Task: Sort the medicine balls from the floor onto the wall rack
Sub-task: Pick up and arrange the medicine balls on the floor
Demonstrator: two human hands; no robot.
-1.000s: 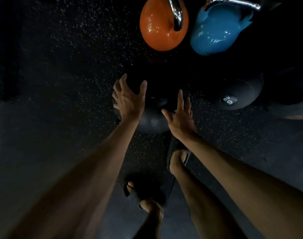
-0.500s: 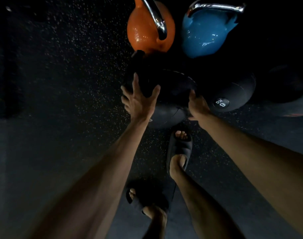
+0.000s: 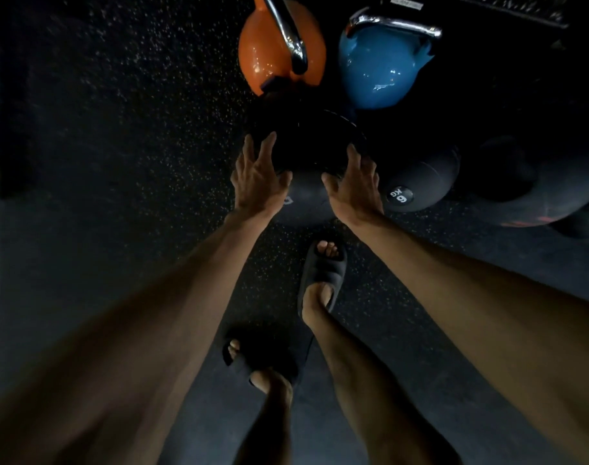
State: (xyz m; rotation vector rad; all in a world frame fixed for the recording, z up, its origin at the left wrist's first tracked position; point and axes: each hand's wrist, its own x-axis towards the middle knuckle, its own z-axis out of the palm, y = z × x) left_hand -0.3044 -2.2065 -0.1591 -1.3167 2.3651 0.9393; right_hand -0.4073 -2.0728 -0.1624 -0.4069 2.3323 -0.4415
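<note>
On the speckled floor (image 3: 118, 135) the biggest ball (image 3: 561, 193) lies toward the far right. The medicine ball (image 3: 304, 199) being worked rests on the floor just ahead of the sandalled feet (image 3: 323, 270). The orange kettlebell (image 3: 279, 55) and blue kettlebell (image 3: 383, 72) stand beyond it, and the 6 kg ball (image 3: 424, 179) sits just beside it. A second ago both hands hovered above; now the left grip (image 3: 257, 182) and right grip (image 3: 353, 189) flank the ball, fingers spread and seemingly pressed flat to its sides (too dark for certainty), not curled. The lift looks imminent; no rack shows.
</note>
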